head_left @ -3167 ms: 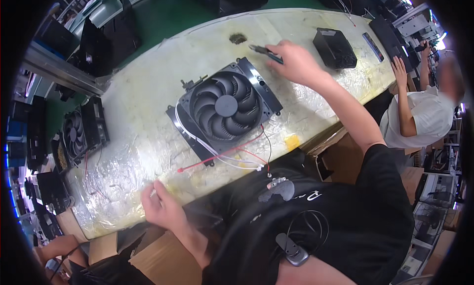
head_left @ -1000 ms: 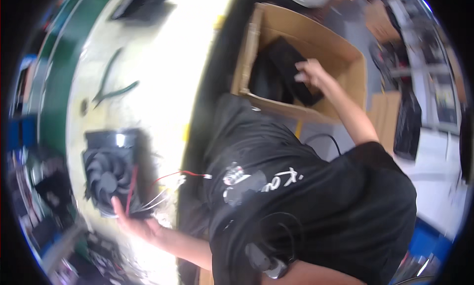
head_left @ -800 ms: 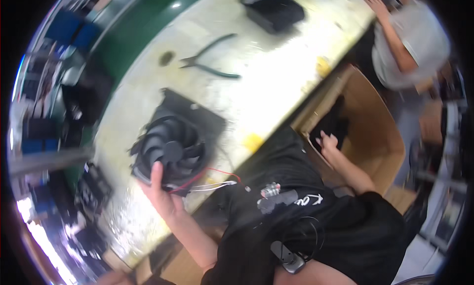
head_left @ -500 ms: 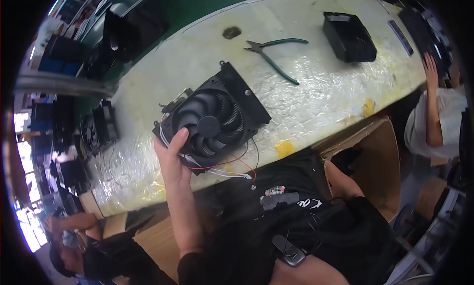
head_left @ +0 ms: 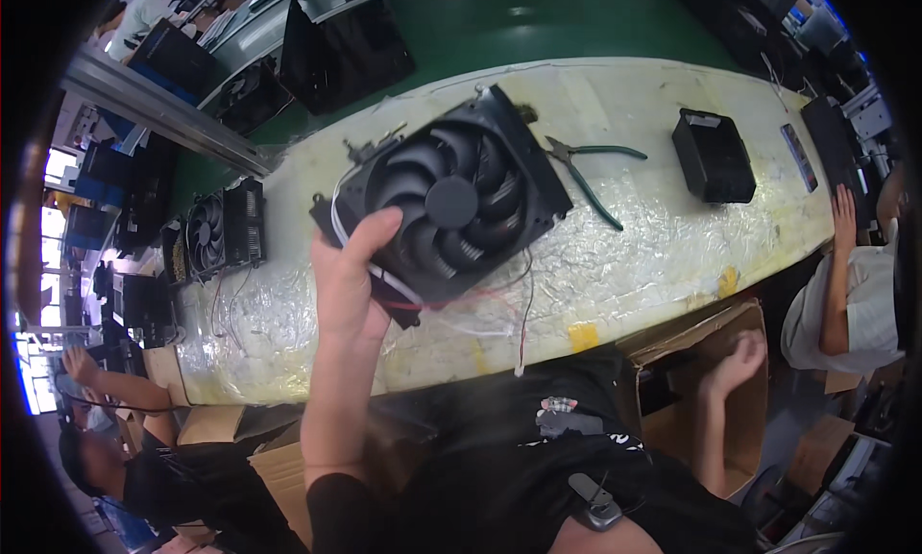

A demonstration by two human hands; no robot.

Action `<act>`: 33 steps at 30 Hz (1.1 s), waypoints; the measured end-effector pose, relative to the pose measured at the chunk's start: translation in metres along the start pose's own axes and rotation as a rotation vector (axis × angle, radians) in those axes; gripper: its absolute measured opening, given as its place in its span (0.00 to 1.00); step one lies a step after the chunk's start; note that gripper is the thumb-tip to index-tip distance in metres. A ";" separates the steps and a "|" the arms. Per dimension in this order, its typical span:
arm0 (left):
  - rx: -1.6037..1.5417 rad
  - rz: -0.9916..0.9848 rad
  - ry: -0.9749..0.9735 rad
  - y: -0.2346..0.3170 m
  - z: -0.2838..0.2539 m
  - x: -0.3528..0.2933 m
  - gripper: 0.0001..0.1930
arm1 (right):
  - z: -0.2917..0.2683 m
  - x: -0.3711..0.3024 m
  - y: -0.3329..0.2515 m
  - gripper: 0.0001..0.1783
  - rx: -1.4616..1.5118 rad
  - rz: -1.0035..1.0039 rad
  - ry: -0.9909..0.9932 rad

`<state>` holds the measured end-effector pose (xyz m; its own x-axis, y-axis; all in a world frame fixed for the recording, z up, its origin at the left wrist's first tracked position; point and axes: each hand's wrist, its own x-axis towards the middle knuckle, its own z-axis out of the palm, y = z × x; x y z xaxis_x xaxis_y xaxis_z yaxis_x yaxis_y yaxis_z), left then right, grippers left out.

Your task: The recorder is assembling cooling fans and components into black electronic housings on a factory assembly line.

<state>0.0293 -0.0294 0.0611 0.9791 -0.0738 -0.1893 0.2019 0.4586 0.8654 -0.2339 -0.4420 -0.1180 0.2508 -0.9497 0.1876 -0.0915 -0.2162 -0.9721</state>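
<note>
A black fan unit (head_left: 451, 201) with a square housing and dangling red, black and white wires is gripped by my left hand (head_left: 351, 276), its thumb over the front edge near the blades. The unit is raised over the near-middle of the workbench, tilted, fan side toward me. My right hand (head_left: 738, 364) is above the open cardboard box (head_left: 691, 400) at my right, fingers loosely bent and a little apart, with nothing visible in it. Beyond the fan unit lie green-handled cutting pliers (head_left: 591, 165), jaws pointing left.
The bench (head_left: 653, 252) is covered in wrinkled clear film. A black open bin (head_left: 713, 160) and a dark flat strip (head_left: 799, 157) lie at its right. Another fan unit (head_left: 219, 232) stands at the left end. Co-workers sit at the far left (head_left: 125, 458) and right (head_left: 845, 295).
My right hand has risen out of the cardboard box into view. My left hand keeps hold of the fan unit, now raised closer and covering more of the bench. The view has shifted.
</note>
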 end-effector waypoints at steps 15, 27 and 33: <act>-0.157 -0.066 -0.100 0.017 0.052 0.031 0.17 | 0.276 -0.061 -0.251 0.33 -0.106 -1.679 -0.751; 1.330 0.831 0.648 0.059 -0.100 0.289 0.38 | 0.266 -0.052 -0.242 0.28 0.737 0.185 -1.263; 1.267 0.614 0.461 0.049 -0.087 0.342 0.26 | 0.224 -0.040 -0.202 0.33 0.726 0.734 -1.219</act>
<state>0.3719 0.0445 -0.0018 0.8721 0.2336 0.4300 -0.1084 -0.7646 0.6354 -0.0091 -0.3096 0.0395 0.9788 0.0231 -0.2035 -0.1659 0.6720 -0.7217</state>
